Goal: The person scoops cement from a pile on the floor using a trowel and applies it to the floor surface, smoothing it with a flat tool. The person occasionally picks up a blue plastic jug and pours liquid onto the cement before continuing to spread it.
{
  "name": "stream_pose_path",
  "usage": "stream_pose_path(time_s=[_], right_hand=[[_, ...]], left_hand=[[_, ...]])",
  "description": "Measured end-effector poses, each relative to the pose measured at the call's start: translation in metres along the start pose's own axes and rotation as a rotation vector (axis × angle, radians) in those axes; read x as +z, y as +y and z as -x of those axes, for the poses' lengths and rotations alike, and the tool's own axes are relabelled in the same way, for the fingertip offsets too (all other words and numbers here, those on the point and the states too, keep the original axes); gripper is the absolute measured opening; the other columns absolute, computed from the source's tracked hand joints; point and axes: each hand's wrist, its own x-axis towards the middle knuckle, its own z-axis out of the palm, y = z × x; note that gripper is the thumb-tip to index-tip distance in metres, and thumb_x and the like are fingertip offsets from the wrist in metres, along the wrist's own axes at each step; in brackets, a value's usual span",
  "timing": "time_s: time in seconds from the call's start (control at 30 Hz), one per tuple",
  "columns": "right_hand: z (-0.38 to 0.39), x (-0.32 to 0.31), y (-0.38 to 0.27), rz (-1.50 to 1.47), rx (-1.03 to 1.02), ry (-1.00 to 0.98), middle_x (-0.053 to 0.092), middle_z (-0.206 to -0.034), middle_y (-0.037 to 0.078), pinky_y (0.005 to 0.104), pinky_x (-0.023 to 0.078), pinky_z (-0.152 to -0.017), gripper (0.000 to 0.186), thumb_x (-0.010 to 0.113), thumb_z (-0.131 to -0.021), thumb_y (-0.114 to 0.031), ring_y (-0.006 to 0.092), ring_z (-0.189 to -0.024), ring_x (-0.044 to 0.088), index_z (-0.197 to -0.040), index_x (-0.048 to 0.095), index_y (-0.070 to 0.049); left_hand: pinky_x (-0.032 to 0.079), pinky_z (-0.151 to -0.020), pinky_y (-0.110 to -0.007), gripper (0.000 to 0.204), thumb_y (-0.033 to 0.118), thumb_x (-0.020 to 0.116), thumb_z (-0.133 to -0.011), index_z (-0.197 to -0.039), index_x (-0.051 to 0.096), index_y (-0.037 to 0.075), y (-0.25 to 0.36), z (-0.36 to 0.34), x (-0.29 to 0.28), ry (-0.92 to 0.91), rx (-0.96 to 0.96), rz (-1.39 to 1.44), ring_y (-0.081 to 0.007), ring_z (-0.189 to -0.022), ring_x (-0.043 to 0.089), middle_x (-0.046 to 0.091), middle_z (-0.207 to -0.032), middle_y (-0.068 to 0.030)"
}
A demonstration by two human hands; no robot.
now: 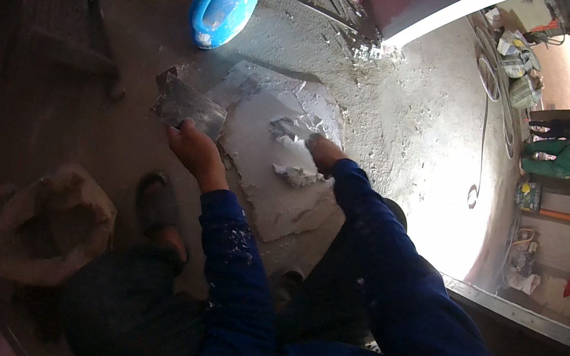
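Note:
My left hand is closed on the near edge of a flat metal plastering blade, which is smeared with grey and tilted above the floor. To its right lies a pale, irregular board on the ground, with a heap of wet white plaster on it. My right hand is closed at the right side of this heap, around a tool whose handle my fingers hide. A grey metal blade smeared with plaster shows just left of those fingers.
A blue jug stands beyond the board. An open sack is at lower left, near a dark ladder-like frame. Thin strips lie by a wall corner. At far right are a hose, bags and another person.

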Motion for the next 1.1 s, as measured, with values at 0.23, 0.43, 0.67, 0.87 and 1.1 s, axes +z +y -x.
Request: stream_pose_path(time_s=[0.23, 0.43, 0.67, 0.87, 1.1], right_hand=[[0.008, 0.067, 0.007, 0.258, -0.092, -0.128, 0.05, -0.126, 0.024, 0.044, 0.052, -0.087, 0.034, 0.05, -0.09, -0.016, 0.0387, -0.1, 0.061, -0.119, 0.051, 0.0], [0.012, 0.013, 0.026, 0.309, -0.155, -0.132, 0.055, -0.114, 0.023, 0.0403, 0.055, -0.073, 0.038, 0.057, -0.087, -0.019, 0.0341, -0.09, 0.062, -0.118, 0.05, 0.004], [-0.007, 0.044, -0.015, -0.276, 0.408, 0.052, 0.063, -0.105, 0.024, 0.0412, 0.053, -0.085, 0.033, 0.054, -0.086, -0.011, 0.034, -0.101, 0.063, -0.116, 0.057, 0.001], [-0.003, 0.004, 0.062, 0.774, -0.581, -0.066, 0.063, -0.106, 0.02, 0.0404, 0.052, -0.084, 0.033, 0.067, -0.077, -0.005, 0.0311, -0.103, 0.062, -0.109, 0.06, 0.0], [-0.038, 0.021, 0.037, -0.01, 0.031, 0.01, 0.065, -0.09, 0.021, 0.0416, 0.057, -0.061, 0.033, 0.054, -0.089, -0.025, 0.0295, -0.074, 0.068, -0.111, 0.052, 0.0]], left_hand=[[0.042, -0.093, -0.043, 0.04, 0.018, 0.043, -0.09, -0.114, 0.048, -0.015, 0.0, -0.003, -0.005, -0.037, 0.042, -0.282, -0.0414, -0.105, 0.056, 0.054, -0.115, -0.032], [0.043, -0.092, -0.043, 0.038, 0.017, 0.043, -0.091, -0.11, 0.049, -0.016, 0.003, -0.001, 0.005, -0.024, 0.028, -0.188, -0.0419, -0.102, 0.057, 0.054, -0.111, -0.032], [0.043, -0.093, -0.045, 0.036, 0.017, 0.043, -0.091, -0.108, 0.052, -0.013, -0.006, 0.005, -0.001, -0.017, -0.087, -0.165, -0.042, -0.105, 0.055, 0.053, -0.112, -0.0312], [0.044, -0.092, -0.045, 0.034, 0.017, 0.044, -0.091, -0.106, 0.058, -0.011, -0.008, -0.007, -0.003, -0.064, 0.22, -0.492, -0.0418, -0.107, 0.054, 0.055, -0.112, -0.027], [0.047, -0.092, -0.042, 0.033, 0.011, 0.042, -0.092, -0.112, 0.054, -0.012, -0.011, -0.003, -0.003, -0.064, 0.189, -0.245, -0.0394, -0.105, 0.056, 0.054, -0.114, -0.0277]])
